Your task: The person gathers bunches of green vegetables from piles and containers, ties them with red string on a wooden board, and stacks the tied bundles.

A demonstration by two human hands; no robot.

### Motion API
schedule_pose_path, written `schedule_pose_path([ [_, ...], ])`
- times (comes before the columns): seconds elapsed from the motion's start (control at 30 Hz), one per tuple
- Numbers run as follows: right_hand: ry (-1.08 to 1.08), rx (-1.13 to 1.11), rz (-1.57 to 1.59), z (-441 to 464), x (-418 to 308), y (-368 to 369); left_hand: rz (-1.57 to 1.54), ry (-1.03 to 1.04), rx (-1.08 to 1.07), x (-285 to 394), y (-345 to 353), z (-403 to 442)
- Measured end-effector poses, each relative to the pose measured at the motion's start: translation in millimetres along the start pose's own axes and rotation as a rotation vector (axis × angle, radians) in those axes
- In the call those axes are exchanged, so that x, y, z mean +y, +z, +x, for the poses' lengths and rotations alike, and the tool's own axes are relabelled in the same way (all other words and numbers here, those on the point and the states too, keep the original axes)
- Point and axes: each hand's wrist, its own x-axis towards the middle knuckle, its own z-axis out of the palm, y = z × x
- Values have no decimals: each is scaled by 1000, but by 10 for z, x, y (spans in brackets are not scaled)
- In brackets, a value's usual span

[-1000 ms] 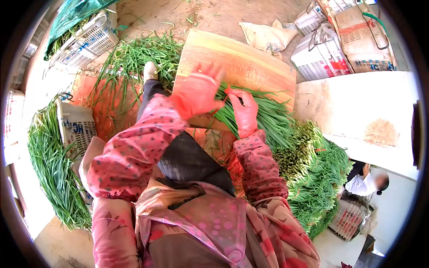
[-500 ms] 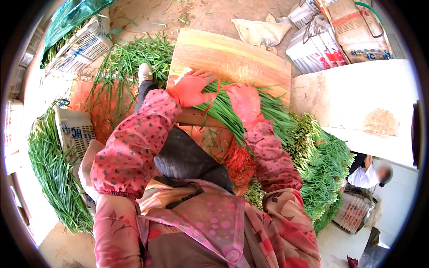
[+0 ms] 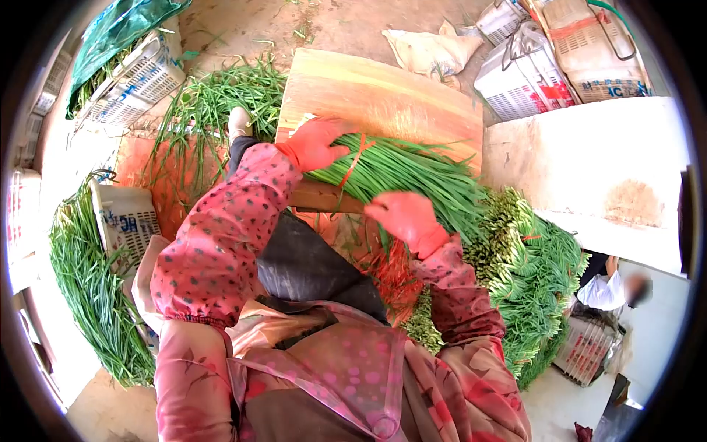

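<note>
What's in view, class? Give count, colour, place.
Tied bundle: one, green, on board
Band: one, red, across bundle
Board: one, yellowish, centre
Leaves: many, green, left side
Stacked bundles: many, green, lower right
Crates: several, whitish, both sides
Cover: one, green, upper left
Sack: one, pale, beyond board
Slab: one, white, right
Strings: many, red, below board
Person: one, white top, far right
Shoe: one, pale, beside board
Sleeves: two, spotted red, centre
Left grip: one, red-gloved, on bundle
Right grip: one, red-gloved, near bundle
</note>
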Motion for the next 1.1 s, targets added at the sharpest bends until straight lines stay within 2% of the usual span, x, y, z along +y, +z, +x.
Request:
schedule_pose_path([
  [0.03,-7,172,166,30,-34,-61,-220,-70,22,-17,6,-4],
  [0.07,-5,171,168,107,-50,-59,-221,-72,20,-40,-18,-1],
  [0.13,18,730,285,289,-95,-3,-701,-288,157,-11,-107,-4],
  [0.17,17,730,291,416,-110,18,-704,-347,166,49,-139,-32],
  [0.2,-73,806,234,555,-119,48,-698,-350,164,101,-154,-54],
  [0.27,-167,877,183,661,-117,189,-16,-63,87,211,-146,-116],
  [0.3,-189,911,178,724,-110,267,235,1,70,304,-143,-122],
  [0.33,-217,950,175,807,-116,323,518,124,149,359,-96,-118],
  [0.37,-212,990,171,823,-112,351,543,-95,-47,437,-51,-67],
  [0.43,-179,974,181,871,-79,393,758,28,61,388,169,-91],
  [0.47,-138,899,178,874,-57,377,868,80,126,368,271,-99],
  [0.5,-191,934,165,910,-7,401,698,56,293,323,340,-54],
  [0.53,-166,903,108,921,17,415,734,-15,247,477,279,-30],
  [0.6,-162,902,114,898,-2,421,780,154,120,433,232,-35],
  [0.7,-153,903,128,923,21,508,762,138,212,309,420,-40],
  [0.77,-134,888,132,925,35,532,586,-121,363,89,627,-42],
  [0.8,-140,898,132,914,40,551,595,-116,370,117,561,-20],
  [0.87,-128,869,101,906,28,524,105,-407,422,280,330,26],
  [0.9,-183,954,57,947,95,607,-13,-488,453,339,253,9],
  [1.03,-138,864,68,913,41,458,167,-672,581,209,-173,-100],
  [1.1,-242,1005,116,971,78,506,291,-804,613,94,-442,-172],
])
